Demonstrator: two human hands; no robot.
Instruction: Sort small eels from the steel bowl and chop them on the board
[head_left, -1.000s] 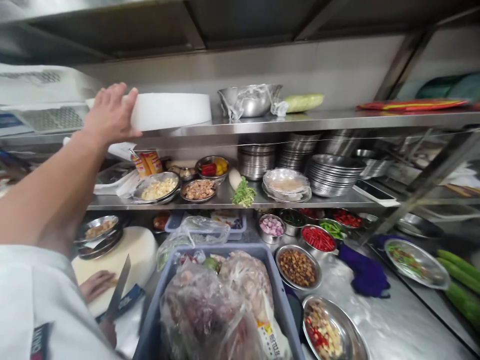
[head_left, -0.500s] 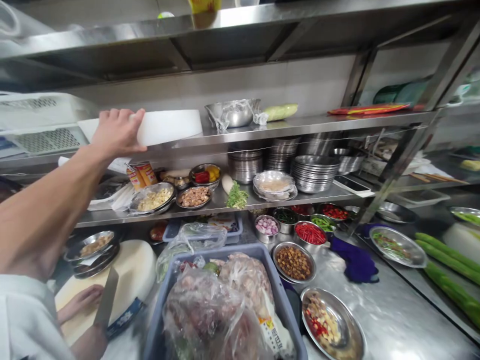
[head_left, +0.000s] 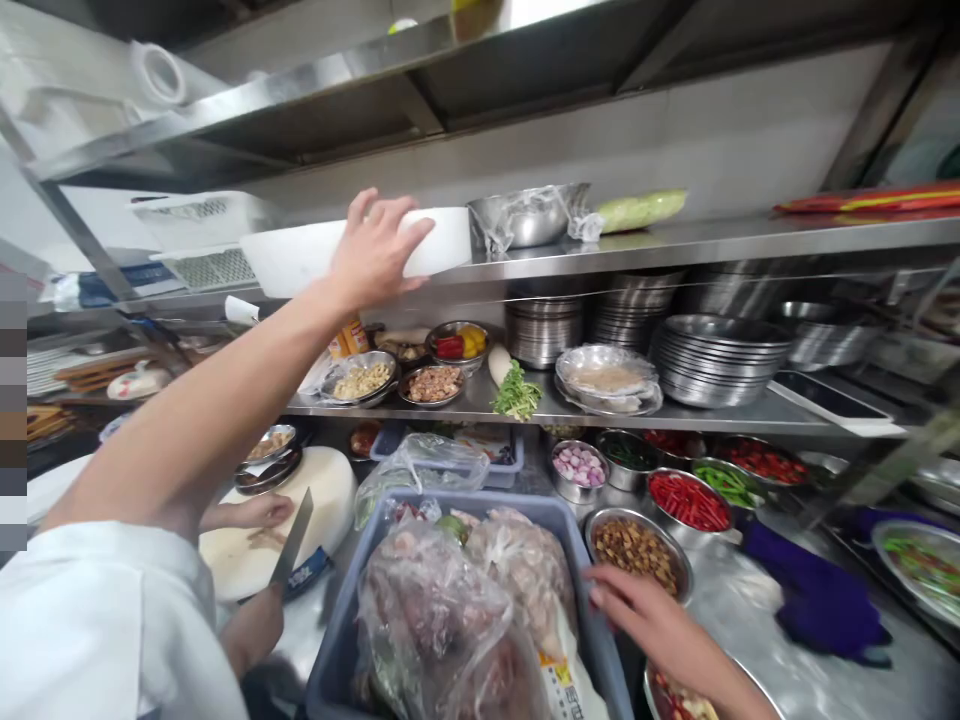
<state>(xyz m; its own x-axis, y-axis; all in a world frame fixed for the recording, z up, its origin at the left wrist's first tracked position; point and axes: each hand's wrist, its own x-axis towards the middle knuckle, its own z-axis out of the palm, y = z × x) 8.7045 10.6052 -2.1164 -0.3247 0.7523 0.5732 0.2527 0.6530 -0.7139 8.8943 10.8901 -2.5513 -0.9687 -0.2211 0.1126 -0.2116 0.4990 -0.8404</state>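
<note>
My left hand (head_left: 382, 245) is raised to the middle shelf, against the front of a thick white block (head_left: 292, 260). Its fingers are spread and reach over the top edge; the far side of the block is hidden. My right hand (head_left: 637, 610) is low on the right, fingers outstretched with nothing in them, at the right rim of a grey-blue tub (head_left: 592, 590). Inside the tub are clear plastic bags of raw meat (head_left: 442, 610). A steel bowl of brown cubes (head_left: 637, 545) lies just behind the right hand.
A co-worker's hand (head_left: 255, 625) grips a cleaver (head_left: 292, 540) over a round chopping board (head_left: 334, 490) at the left. A film-covered steel bowl (head_left: 525, 215) stands beside the white block. Stacked steel plates (head_left: 720, 360), a phone (head_left: 832, 395) and bowls of red chillies (head_left: 688, 500) are right.
The view has swung left. My left hand has moved right along the white block, which now sits close against the steel bowl. My right hand has come in from the lower right.
</note>
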